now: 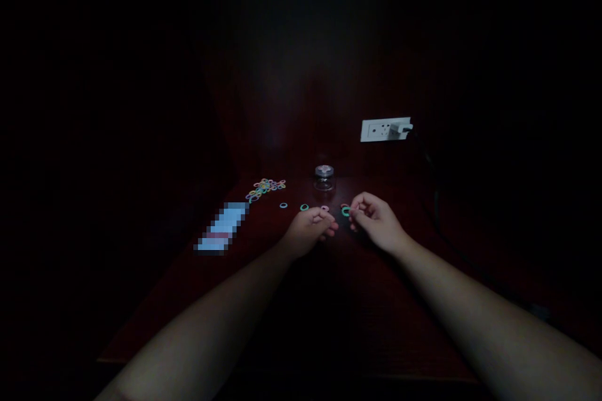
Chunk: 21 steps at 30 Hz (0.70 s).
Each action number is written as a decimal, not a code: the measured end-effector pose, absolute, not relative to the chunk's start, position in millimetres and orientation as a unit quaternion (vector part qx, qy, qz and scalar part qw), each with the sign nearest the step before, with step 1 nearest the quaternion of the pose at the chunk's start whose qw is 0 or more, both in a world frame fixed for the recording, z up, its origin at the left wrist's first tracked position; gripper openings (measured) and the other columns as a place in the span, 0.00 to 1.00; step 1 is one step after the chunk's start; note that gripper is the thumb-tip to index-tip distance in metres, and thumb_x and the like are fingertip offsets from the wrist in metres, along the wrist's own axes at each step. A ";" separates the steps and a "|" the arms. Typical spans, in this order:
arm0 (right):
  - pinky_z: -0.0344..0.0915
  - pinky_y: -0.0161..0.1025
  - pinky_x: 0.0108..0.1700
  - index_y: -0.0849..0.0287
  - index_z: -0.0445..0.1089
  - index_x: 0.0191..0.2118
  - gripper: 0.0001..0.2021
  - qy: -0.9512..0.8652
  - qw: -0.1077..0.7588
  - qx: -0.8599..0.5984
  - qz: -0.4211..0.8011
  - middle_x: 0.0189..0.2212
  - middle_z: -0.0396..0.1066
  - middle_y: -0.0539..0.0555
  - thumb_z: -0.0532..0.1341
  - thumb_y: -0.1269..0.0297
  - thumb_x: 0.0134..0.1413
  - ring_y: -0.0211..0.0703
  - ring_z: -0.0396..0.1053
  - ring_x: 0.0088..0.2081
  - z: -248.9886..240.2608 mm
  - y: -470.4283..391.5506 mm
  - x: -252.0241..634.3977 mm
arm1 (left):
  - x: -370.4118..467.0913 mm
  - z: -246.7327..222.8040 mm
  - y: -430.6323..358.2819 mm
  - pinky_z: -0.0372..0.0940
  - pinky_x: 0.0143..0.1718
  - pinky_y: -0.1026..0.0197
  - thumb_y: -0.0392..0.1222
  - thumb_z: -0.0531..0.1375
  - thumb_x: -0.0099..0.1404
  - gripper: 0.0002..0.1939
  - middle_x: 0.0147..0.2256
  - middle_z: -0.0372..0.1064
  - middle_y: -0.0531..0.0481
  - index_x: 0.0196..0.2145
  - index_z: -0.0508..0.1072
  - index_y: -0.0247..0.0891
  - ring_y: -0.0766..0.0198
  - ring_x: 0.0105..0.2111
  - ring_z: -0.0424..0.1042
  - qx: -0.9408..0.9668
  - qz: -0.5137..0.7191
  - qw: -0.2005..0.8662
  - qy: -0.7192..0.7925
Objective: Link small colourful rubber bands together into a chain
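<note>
My right hand [376, 219] pinches a small green hair tie [345, 212] between thumb and fingers, just above the dark red table. Behind that tie a reddish one shows in part. My left hand [310, 230] is closed with its fingertips together, a little to the left of my right hand. Whatever it may hold is hidden. Past its knuckles lies a pink hair tie [325, 208], partly covered. Further left, a second green hair tie [304, 207] and a blue hair tie [283, 205] lie apart in a row.
A pile of colourful hair ties [266, 188] sits at the back left. Nearer is a lit, blurred-out phone-like rectangle [223, 229]. A clear lidded jar [324, 178] stands at the back. A wall socket [385, 129] holds a plug, its cable running down the right. The room is very dark.
</note>
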State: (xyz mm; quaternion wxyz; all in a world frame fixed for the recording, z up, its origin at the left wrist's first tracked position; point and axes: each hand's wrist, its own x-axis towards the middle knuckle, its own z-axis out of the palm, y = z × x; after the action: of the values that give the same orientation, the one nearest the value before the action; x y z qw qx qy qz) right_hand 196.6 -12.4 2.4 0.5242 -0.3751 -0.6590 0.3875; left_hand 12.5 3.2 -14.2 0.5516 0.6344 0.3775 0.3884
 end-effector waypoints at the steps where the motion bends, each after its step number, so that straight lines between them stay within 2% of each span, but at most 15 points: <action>1: 0.57 0.31 0.22 0.58 0.60 0.30 0.09 -0.665 0.516 -0.370 0.394 0.19 0.64 0.46 0.60 0.61 0.51 0.33 0.63 0.20 2.0 -13.2 195.9 | 13.1 -13.9 2.1 0.62 0.26 0.68 0.41 0.59 0.59 0.10 0.36 0.74 0.45 0.37 0.70 0.33 0.69 0.29 0.72 0.637 0.395 0.552 0.366; 3: 0.58 0.31 0.23 0.59 0.60 0.30 0.08 -0.682 0.498 -0.360 0.397 0.20 0.64 0.47 0.60 0.62 0.52 0.33 0.63 0.21 1.1 -15.6 193.8 | 14.9 -12.4 -0.7 0.63 0.28 0.68 0.42 0.60 0.58 0.12 0.37 0.73 0.44 0.38 0.70 0.33 0.69 0.30 0.72 0.642 0.401 0.554 0.346; 7: 0.59 0.31 0.24 0.59 0.61 0.30 0.07 -0.703 0.474 -0.345 0.403 0.21 0.65 0.48 0.59 0.63 0.54 0.34 0.64 0.22 -0.1 -20.7 189.3 | 18.4 -8.4 -4.7 0.62 0.27 0.68 0.40 0.62 0.56 0.09 0.31 0.73 0.46 0.32 0.69 0.31 0.69 0.28 0.71 0.648 0.399 0.553 0.340; 21: 0.59 0.32 0.24 0.59 0.61 0.30 0.08 -0.683 0.494 -0.357 0.402 0.22 0.64 0.48 0.59 0.61 0.54 0.34 0.64 0.22 -1.4 -17.5 188.7 | 14.9 -7.3 -0.5 0.57 0.23 0.69 0.41 0.59 0.58 0.08 0.28 0.73 0.48 0.30 0.70 0.32 0.70 0.24 0.69 0.659 0.378 0.533 0.372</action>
State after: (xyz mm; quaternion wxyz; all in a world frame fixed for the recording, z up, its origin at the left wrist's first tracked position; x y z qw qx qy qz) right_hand 188.7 -17.5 -1.4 0.4943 -0.3572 -0.6827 0.4024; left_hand 14.9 -0.5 -7.3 0.5335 0.6589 0.3716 0.3784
